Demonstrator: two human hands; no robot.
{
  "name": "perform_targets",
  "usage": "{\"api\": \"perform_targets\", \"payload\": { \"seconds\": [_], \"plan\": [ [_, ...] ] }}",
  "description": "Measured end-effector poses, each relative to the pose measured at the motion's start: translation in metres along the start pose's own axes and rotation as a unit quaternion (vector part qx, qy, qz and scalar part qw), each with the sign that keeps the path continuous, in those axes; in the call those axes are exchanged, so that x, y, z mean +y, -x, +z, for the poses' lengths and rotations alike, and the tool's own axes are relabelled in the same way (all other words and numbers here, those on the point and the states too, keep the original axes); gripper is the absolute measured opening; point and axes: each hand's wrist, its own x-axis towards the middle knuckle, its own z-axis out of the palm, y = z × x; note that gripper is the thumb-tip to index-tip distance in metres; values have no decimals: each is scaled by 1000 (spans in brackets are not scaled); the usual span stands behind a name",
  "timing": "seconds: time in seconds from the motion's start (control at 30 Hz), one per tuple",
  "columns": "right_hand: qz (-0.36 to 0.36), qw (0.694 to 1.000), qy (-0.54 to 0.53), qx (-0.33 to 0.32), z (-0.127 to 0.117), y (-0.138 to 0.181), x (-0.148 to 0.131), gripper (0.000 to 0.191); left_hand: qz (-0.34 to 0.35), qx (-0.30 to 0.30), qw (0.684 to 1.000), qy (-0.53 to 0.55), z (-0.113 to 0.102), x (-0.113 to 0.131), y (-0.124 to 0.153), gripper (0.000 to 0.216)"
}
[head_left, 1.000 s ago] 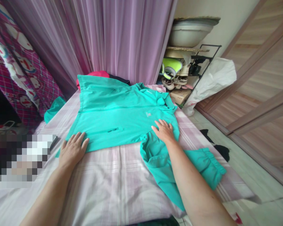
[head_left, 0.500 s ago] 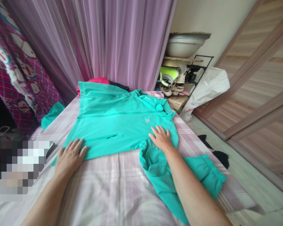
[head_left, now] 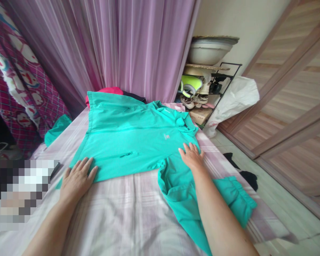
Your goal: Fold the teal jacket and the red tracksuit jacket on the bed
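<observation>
Turquoise jacket [head_left: 130, 137] is lying spread on the plaid sheet [head_left: 117, 209], reaching out ahead of both hands, as I am watching remotely through the head view. My left hand [head_left: 78, 177] is resting flat on the hem corner; my right hand [head_left: 192, 156] is resting at the shoulder, the sleeve [head_left: 186, 209] bending beneath that forearm. Both are staying loosely spread, grasping nothing. The right is now sitting farther from the chest logo [head_left: 166, 136] than a moment ago; I am judging that its contact is passing from chest to shoulder. That logo, left of the right fingertips, is showing too small for reading.
</observation>
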Motion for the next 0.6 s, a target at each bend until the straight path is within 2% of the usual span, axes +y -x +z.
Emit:
{"api": "perform_targets", "payload": {
  "seconds": [0.07,0.13,0.3,0.43,0.6],
  "plan": [
    [31,1000,-4,0,2,-5,11,62,-1,-1,1000,-2,0,1,0,58],
    [31,999,-3,8,5,-7,16,63,-2,3,1000,-2,-1,1,0,57],
    [-14,999,-1,39,13,-6,11,60,-2,-1,1000,-3,-1,1,0,57],
    [-49,998,-2,41,14,-4,6,59,0,1,1000,9,-2,1,0,57],
    [6,999,-11,39,10,-4,10,59,-4,-12,1000,4,-2,0,0,59]
  ]
}}
